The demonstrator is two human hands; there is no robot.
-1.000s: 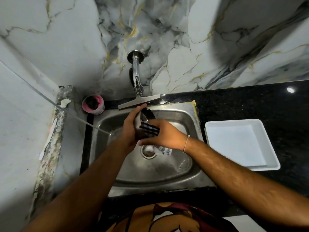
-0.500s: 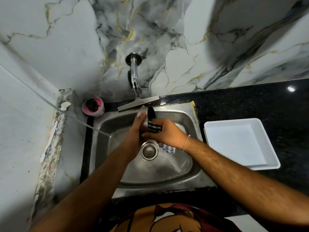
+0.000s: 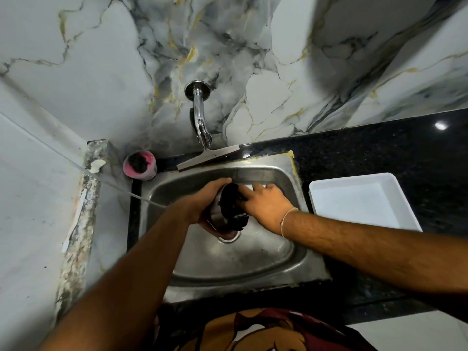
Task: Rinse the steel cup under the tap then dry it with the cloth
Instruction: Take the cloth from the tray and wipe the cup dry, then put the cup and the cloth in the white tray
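Over the steel sink [image 3: 268,259], my left hand [image 3: 202,201] grips the steel cup [image 3: 217,214] around its side, mouth tilted toward me. A dark striped cloth [image 3: 234,206] is stuffed into the cup's mouth. My right hand [image 3: 266,203] presses its fingers on the cloth inside the cup. The wall tap [image 3: 201,120] stands above the sink's back rim, and no water runs from it.
A white square tray [image 3: 359,198] sits on the black counter [image 3: 405,148] right of the sink. A pink tub [image 3: 140,164] with a dark scrubber stands at the sink's back left corner. A flat squeegee-like blade [image 3: 207,157] lies along the back rim. A thin clear tube [image 3: 141,197] crosses from the left.
The cup has turned so its mouth faces me, and the cloth has gone from its outside into its mouth. Both hands have shifted slightly lower over the drain.
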